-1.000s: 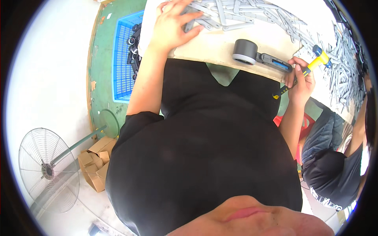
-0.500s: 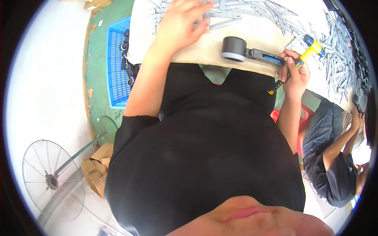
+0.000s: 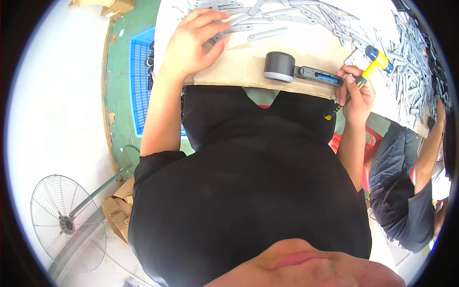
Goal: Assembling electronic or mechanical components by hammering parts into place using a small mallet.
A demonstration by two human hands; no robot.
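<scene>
1. We are seeing the left hand (image 3: 193,40) lying in the upper middle of the frame, fingers spread fairly wide and pressing down on flat grey metal strips (image 3: 267,33) at the near edge of the table (image 3: 239,71).
2. We are finding the right hand (image 3: 354,93) in the upper right, its fingers curling tightly around a yellow-handled tool (image 3: 373,62); the yellow end with its blue cap is sticking up past the knuckles, and a dark tip seems to be pointing down below the palm, though we cannot tell its shape for sure.
3. A mallet (image 3: 296,71) with a round grey head and a black and blue grip is lying on the table between the two hands, its grip end just beside the right hand.
4. A large heap of grey metal parts (image 3: 411,71) is filling the upper right of the table.
5. A blue plastic crate (image 3: 141,91) is sitting on the green floor at the upper left, with a standing fan (image 3: 67,225) at the lower left.
6. Another person in dark clothes (image 3: 406,205) is sitting at the right edge.
</scene>
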